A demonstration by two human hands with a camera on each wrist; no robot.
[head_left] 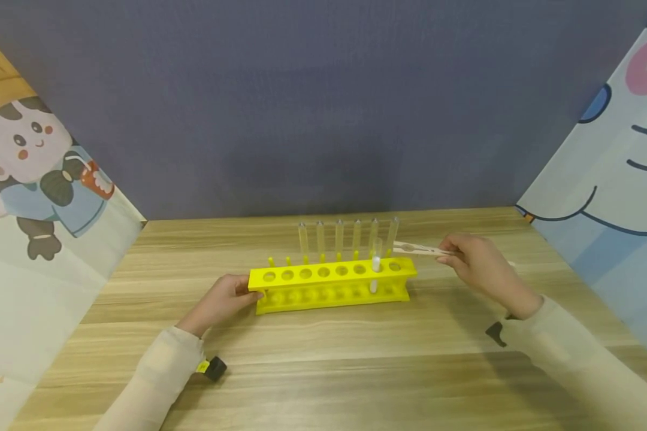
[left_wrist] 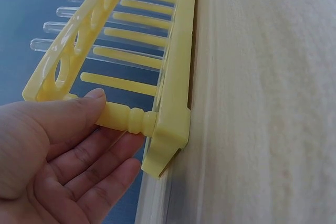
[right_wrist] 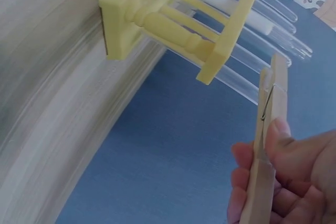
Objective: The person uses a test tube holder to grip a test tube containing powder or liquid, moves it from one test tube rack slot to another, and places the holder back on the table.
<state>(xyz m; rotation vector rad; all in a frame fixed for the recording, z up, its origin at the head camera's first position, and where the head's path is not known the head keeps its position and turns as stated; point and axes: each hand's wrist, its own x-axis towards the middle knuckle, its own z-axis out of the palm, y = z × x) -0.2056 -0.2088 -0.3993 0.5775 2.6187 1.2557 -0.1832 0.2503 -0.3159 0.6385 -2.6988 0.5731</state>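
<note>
While our left hand (head_left: 222, 301) grips the rack (head_left: 314, 275), our right hand (head_left: 482, 268) pinches a clamp (head_left: 422, 249) beside it; one filled tube (head_left: 376, 263) seated, six inverted tubes (head_left: 339, 232) still behind.

My yellow test-tube rack (head_left: 331, 280) stands upright on its base, its left end post pinched in my left hand (head_left: 225, 304). Six clear tubes (head_left: 339, 236) stand rounded ends up over its rear pegs, while a white-filled tube (head_left: 376, 263) with a clear top sits in the second hole from the right. My right hand (head_left: 480, 269) holds a pale wooden clamp (head_left: 417, 248) nearly level, its tip at the rightmost clear tube.
</note>
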